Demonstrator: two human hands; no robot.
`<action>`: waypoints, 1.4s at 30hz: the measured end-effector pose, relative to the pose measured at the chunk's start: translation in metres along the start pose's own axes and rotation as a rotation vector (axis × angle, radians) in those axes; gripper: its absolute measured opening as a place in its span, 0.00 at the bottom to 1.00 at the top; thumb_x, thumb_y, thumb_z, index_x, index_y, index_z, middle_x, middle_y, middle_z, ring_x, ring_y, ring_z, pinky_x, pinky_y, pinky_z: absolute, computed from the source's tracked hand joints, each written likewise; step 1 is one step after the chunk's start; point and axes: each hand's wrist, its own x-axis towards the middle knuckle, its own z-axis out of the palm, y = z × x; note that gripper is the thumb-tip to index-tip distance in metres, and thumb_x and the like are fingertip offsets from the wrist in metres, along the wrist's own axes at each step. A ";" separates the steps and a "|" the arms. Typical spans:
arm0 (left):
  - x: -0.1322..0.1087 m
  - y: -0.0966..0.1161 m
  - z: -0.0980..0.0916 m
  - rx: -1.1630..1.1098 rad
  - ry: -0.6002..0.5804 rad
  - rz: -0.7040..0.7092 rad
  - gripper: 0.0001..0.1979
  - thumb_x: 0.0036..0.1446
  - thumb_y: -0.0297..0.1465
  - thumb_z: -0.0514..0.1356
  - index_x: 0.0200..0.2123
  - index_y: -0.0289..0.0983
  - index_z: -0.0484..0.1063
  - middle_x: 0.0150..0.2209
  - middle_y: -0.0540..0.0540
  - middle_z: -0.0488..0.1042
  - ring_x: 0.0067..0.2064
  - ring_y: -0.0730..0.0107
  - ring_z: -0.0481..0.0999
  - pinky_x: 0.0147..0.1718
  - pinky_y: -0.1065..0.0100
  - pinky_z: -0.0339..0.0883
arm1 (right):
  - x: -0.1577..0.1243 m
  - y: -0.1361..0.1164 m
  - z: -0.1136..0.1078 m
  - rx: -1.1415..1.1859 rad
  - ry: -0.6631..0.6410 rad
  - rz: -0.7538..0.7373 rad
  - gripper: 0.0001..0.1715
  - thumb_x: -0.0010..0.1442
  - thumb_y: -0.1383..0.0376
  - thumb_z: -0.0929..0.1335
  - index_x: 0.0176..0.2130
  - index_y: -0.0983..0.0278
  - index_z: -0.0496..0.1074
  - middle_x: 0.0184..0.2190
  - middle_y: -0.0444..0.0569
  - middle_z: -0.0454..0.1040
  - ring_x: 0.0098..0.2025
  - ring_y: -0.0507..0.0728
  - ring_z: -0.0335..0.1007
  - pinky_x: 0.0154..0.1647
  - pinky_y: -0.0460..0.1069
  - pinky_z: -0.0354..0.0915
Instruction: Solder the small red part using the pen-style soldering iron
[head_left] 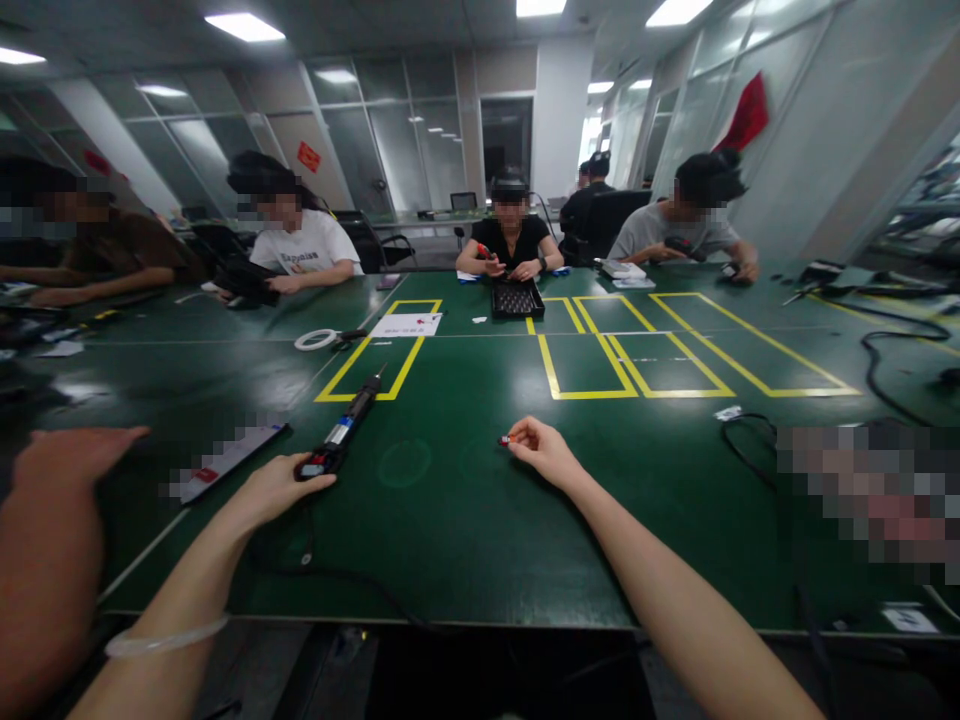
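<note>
The screwdriver (345, 428) is gripped near its rear end by the left hand (281, 490), its bit pointed away across the green surface (450, 560). Well to the right of the screwdriver, a small red part (505, 441) is pinched between the fingertips of the right hand (544, 450); its exact kind cannot be made out. Beyond the screwdriver's tip, a white ring (316, 340) and a paper (409, 325) are seen. To its left, a flat grey thing (232, 465) is partly blurred.
</note>
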 end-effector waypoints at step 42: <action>-0.026 0.231 0.066 0.024 -0.010 0.376 0.24 0.46 0.52 0.59 0.37 0.39 0.71 0.40 0.37 0.76 0.40 0.53 0.76 0.32 0.66 0.63 | -0.003 -0.021 0.005 -0.194 -0.016 -0.097 0.06 0.53 0.68 0.67 0.35 0.63 0.69 0.25 0.42 0.68 0.25 0.50 0.62 0.27 0.45 0.59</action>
